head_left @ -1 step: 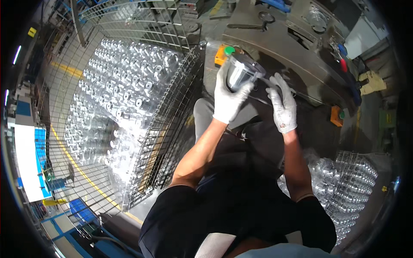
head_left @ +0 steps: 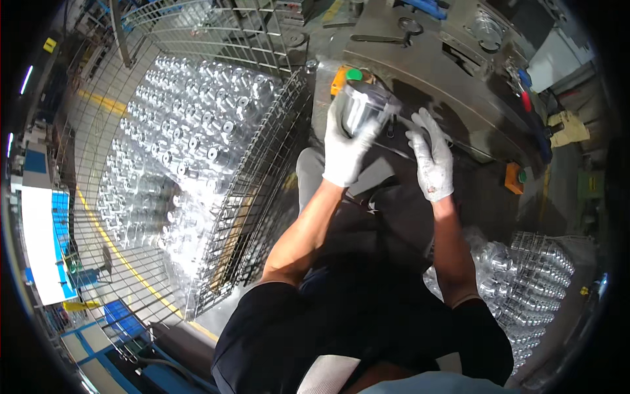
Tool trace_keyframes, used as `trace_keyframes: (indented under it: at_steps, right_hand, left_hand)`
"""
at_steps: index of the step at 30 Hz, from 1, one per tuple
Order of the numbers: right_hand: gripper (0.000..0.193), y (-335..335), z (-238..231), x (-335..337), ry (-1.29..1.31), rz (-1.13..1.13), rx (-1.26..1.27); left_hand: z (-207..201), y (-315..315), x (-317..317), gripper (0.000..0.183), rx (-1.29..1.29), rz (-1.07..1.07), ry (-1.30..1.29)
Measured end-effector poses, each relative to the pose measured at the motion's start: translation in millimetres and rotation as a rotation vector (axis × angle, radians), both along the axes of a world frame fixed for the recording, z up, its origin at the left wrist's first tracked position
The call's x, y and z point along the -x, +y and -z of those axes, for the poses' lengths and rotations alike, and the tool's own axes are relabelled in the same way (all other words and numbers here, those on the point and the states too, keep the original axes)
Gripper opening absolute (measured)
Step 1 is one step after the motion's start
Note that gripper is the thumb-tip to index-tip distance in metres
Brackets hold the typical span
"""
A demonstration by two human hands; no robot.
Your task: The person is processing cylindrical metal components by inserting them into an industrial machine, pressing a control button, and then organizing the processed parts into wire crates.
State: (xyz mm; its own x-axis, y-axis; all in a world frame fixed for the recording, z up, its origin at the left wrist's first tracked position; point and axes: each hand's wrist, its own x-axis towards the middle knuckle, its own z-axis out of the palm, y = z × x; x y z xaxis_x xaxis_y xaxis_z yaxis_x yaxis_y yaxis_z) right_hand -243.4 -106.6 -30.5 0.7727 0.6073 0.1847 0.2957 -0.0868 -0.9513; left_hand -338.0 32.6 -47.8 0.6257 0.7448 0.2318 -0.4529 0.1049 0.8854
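Observation:
A shiny, cup-shaped metal cylinder (head_left: 361,111) with a dark rim is tilted in front of me. Gripping its lower side is my left hand (head_left: 344,150), in a white glove, with the thumb across the front. To the right, my right hand (head_left: 432,157) wears a soiled white glove and has its fingers stretched out, apart from the cylinder and holding nothing. A yellow control box with a green button (head_left: 354,75) sits just behind the cylinder, partly hidden by it.
At left a wire cage (head_left: 252,157) holds stacked shiny metal parts (head_left: 197,111) in clear plastic. A second load of metal parts (head_left: 518,282) stands at lower right. The dark metal machine bed (head_left: 413,62) carries a ring-ended tool (head_left: 408,27). Another yellow button box (head_left: 514,177) is at right.
My left hand and the cylinder have shifted very slightly left, and the cylinder's tilt differs a little. My right hand stays nearly in place.

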Motion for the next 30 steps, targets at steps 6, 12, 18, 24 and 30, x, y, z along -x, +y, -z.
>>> trace_keyframes:
  at_steps: [6,12,18,24,30]
  right_hand:
    - [0.044,25,-3,12,-0.067,-0.074,0.03]
    - [0.041,14,21,13,-0.005,-0.06,0.114]
    - [0.043,-22,51,9,0.279,0.039,0.112]
    - [0.039,-53,73,-5,0.001,0.071,0.295]
    - [0.038,-60,63,-4,-0.084,0.117,0.532]
  left_hand:
    - [11,25,30,0.055,0.63,0.184,-0.292]
    - [12,51,50,0.057,0.983,0.108,-0.389]
    - [31,92,57,0.068,0.988,0.163,-0.474]
    - [20,111,49,0.062,1.037,0.09,-0.583]
    - [27,129,36,0.056,0.992,0.205,-0.55]
